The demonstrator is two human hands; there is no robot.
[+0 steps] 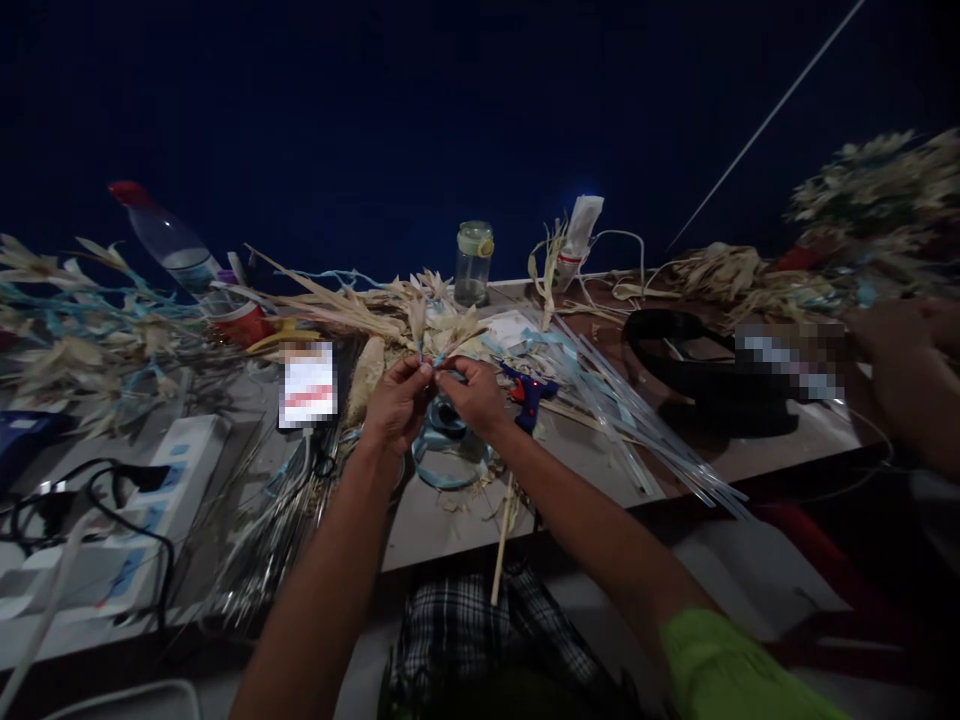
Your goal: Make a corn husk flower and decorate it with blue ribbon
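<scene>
My left hand (397, 402) is closed, its thumb and fingertips pinching the blue-wrapped stem of a pale dried-husk flower (418, 322). Close beside it, my right hand (480, 398) pinches at the blue base of a second dried-husk flower (463, 330). The fingertips of both hands nearly meet, and they partly hide the stems. Below them on the table lies a roll of light blue tape (442, 478). A dark blue glue gun (534, 388) with a red trigger and a small red light rests just right of my right hand.
Clear thin sticks (637, 420) cross the table on the right, near a black headband-like object (712, 395). A glass jar (472, 268) stands behind. A power strip (161, 510), thin wires (274, 540) and a tilted bottle (169, 240) are left. Another person's arm (911, 370) reaches in at right.
</scene>
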